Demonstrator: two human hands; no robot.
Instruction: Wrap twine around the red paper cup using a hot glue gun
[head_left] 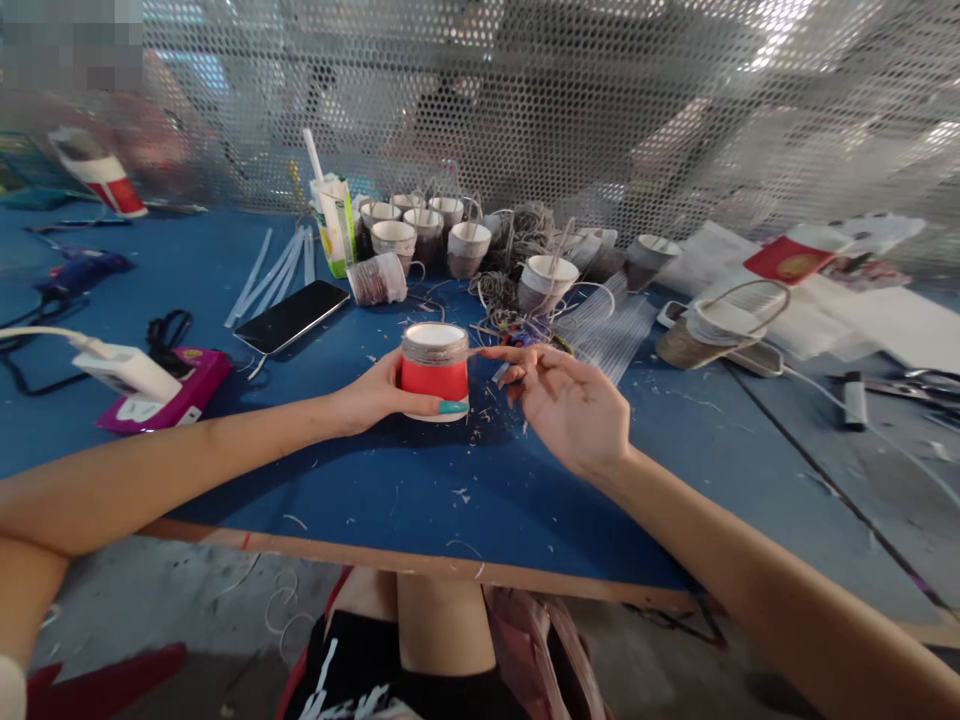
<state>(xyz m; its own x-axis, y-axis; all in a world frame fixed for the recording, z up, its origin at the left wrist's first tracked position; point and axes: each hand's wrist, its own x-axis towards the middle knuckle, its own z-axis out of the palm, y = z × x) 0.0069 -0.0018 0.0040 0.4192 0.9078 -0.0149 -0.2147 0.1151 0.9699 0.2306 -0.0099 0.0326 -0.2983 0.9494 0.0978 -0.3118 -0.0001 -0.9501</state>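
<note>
a blue worktable (360,500) fills the middle of the frame, backed by a perforated metal screen along the top. near the centre the left hand (375,395) is wrapped around a red paper cup (435,372), which stands upside down on the table. a band of twine already circles its upper rim, while the red wall below is still bare, so the wrapping looks barely begun. the right hand (566,400), just right of the cup, pinches the loose twine end (474,352) between its fingertips, the other fingers loosely spread. behind, in the upper middle, stand finished twine-covered cups (420,235) and a tangle of twine (525,235). a phone (292,315) lies left of centre, and a glue gun (112,365) at the left edge.
</note>
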